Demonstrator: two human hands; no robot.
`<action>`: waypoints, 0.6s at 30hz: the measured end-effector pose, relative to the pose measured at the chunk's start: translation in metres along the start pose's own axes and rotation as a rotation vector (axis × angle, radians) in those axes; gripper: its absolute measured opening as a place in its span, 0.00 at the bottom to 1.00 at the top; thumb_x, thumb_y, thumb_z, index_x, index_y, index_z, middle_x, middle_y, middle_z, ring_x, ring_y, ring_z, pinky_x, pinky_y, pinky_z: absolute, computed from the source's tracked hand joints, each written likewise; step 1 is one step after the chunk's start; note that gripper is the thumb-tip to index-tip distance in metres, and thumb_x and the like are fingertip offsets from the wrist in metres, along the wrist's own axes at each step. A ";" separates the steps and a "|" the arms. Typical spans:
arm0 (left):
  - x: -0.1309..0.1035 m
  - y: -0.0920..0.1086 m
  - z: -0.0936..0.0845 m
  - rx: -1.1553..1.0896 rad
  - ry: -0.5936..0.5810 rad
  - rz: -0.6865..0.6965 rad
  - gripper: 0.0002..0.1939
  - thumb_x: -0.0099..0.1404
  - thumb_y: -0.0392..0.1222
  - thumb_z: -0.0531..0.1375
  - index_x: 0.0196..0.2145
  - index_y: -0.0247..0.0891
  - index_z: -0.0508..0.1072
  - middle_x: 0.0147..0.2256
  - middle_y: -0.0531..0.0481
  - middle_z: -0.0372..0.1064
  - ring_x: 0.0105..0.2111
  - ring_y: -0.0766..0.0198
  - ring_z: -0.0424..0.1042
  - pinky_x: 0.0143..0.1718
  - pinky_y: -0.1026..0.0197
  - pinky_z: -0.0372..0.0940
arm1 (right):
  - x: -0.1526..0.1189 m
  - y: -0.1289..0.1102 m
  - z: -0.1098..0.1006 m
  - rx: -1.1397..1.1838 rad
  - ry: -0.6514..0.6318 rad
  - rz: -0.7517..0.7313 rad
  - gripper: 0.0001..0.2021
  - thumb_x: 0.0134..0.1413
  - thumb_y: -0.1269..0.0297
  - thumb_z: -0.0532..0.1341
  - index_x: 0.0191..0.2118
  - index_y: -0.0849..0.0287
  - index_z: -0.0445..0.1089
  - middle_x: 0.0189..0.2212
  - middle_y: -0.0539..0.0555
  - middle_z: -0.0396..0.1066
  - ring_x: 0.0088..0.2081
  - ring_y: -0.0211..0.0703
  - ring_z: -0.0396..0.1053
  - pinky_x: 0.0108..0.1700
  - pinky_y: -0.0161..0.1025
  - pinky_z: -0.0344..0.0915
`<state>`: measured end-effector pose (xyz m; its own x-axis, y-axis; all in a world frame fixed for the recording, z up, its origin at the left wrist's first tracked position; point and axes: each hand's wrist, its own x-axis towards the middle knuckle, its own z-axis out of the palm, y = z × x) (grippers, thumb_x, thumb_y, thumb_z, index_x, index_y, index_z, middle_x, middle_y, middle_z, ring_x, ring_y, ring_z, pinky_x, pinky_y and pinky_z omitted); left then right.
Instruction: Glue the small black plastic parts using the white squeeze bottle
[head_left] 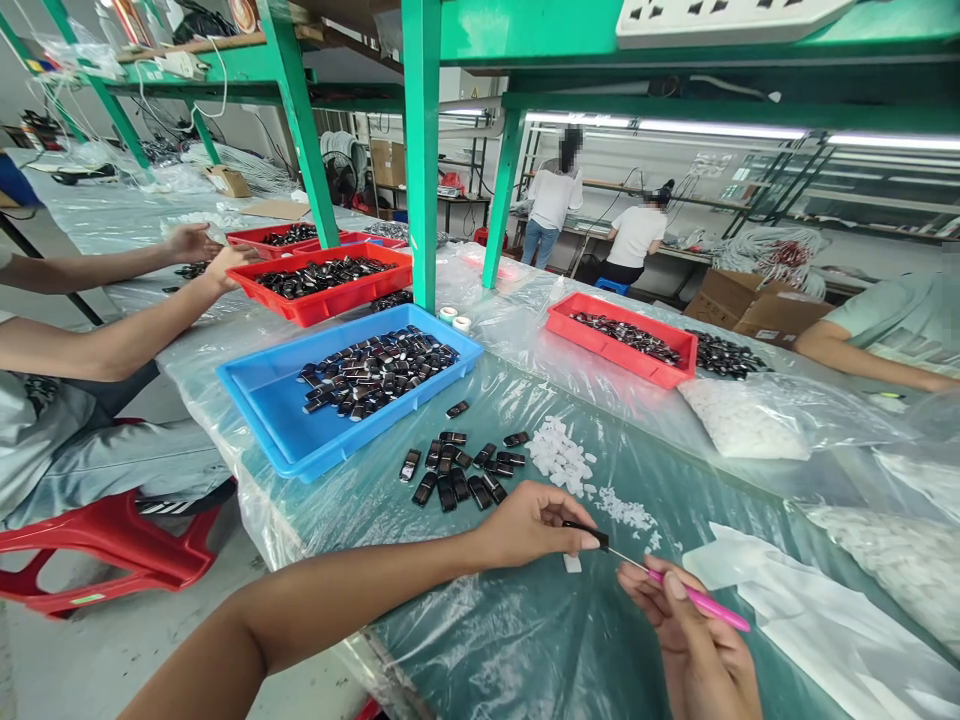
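Note:
My left hand (529, 527) pinches a small black plastic casing (589, 533) between thumb and fingertips, just above the table. In my right hand (694, 640) is a pink-handled tool (709, 604) with a thin metal shaft; its tip meets the casing's right end. Whether the tip goes inside is too small to tell. A white square piece (572, 563) lies below the casing. Beyond my left hand are several loose black casings (451, 468). A heap of white pieces (559, 455) and a patch of smaller white bits (626, 510) lie beside them.
A blue tray (262, 415) of black casings stands at the left, with red trays (304, 310) behind. Another red tray (619, 345) stands farther right. Green posts (422, 160) rise mid-table. White sheets (795, 590) lie right. A co-worker's hands (225, 268) are at left.

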<state>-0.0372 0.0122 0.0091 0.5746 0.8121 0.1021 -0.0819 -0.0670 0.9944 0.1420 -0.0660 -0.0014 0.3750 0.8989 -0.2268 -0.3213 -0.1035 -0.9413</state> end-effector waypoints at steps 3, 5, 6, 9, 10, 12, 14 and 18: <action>0.001 -0.004 0.000 -0.124 -0.023 -0.053 0.24 0.52 0.52 0.64 0.42 0.32 0.73 0.28 0.46 0.72 0.27 0.63 0.72 0.32 0.61 0.66 | 0.002 0.002 -0.003 0.016 0.009 -0.006 0.16 0.41 0.55 0.67 0.32 0.62 0.75 0.34 0.57 0.76 0.38 0.50 0.73 0.52 0.51 0.62; 0.001 -0.005 0.000 -0.130 -0.035 -0.051 0.25 0.51 0.51 0.65 0.43 0.32 0.73 0.28 0.46 0.72 0.27 0.62 0.72 0.32 0.61 0.65 | 0.004 0.003 -0.004 0.037 0.012 -0.005 0.15 0.41 0.55 0.67 0.33 0.61 0.75 0.36 0.56 0.75 0.38 0.49 0.73 0.51 0.50 0.63; 0.001 -0.005 0.000 -0.125 -0.043 -0.046 0.25 0.50 0.50 0.66 0.43 0.32 0.73 0.28 0.46 0.73 0.28 0.62 0.72 0.32 0.62 0.65 | 0.005 0.004 -0.005 0.047 0.008 -0.006 0.14 0.42 0.56 0.67 0.33 0.61 0.75 0.36 0.56 0.75 0.39 0.49 0.73 0.51 0.50 0.63; 0.002 -0.005 0.000 -0.123 -0.058 -0.048 0.26 0.49 0.49 0.66 0.45 0.33 0.73 0.28 0.46 0.72 0.28 0.62 0.72 0.30 0.64 0.64 | 0.006 0.004 -0.005 0.079 -0.010 -0.020 0.13 0.43 0.57 0.66 0.33 0.61 0.75 0.35 0.56 0.75 0.40 0.48 0.72 0.50 0.49 0.64; 0.002 -0.004 0.000 -0.122 -0.057 -0.051 0.26 0.50 0.49 0.66 0.45 0.32 0.73 0.28 0.46 0.72 0.27 0.63 0.71 0.29 0.64 0.63 | 0.007 0.004 -0.005 0.095 -0.011 -0.025 0.12 0.44 0.57 0.66 0.32 0.61 0.75 0.34 0.55 0.75 0.40 0.48 0.72 0.50 0.48 0.64; 0.003 -0.005 0.000 -0.102 -0.046 -0.041 0.25 0.51 0.49 0.66 0.44 0.32 0.73 0.27 0.46 0.72 0.25 0.65 0.70 0.27 0.66 0.62 | 0.006 0.004 -0.004 0.132 -0.010 -0.031 0.11 0.44 0.57 0.66 0.31 0.59 0.75 0.33 0.54 0.76 0.38 0.46 0.73 0.49 0.48 0.65; 0.003 -0.006 0.000 -0.074 -0.036 -0.022 0.24 0.52 0.48 0.65 0.44 0.32 0.74 0.26 0.47 0.71 0.24 0.67 0.68 0.26 0.67 0.60 | 0.006 0.003 -0.003 0.163 -0.021 -0.018 0.09 0.44 0.58 0.66 0.31 0.57 0.74 0.32 0.52 0.76 0.36 0.44 0.73 0.48 0.46 0.65; 0.003 -0.007 0.000 -0.034 -0.032 -0.028 0.24 0.53 0.48 0.65 0.45 0.34 0.73 0.28 0.46 0.72 0.25 0.66 0.69 0.28 0.66 0.61 | 0.009 0.004 -0.005 0.203 -0.043 0.046 0.09 0.44 0.58 0.66 0.32 0.55 0.73 0.30 0.50 0.76 0.34 0.42 0.73 0.47 0.43 0.66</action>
<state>-0.0352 0.0151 0.0022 0.6028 0.7943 0.0756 -0.0928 -0.0244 0.9954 0.1478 -0.0603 -0.0087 0.3198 0.9130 -0.2533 -0.5070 -0.0610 -0.8598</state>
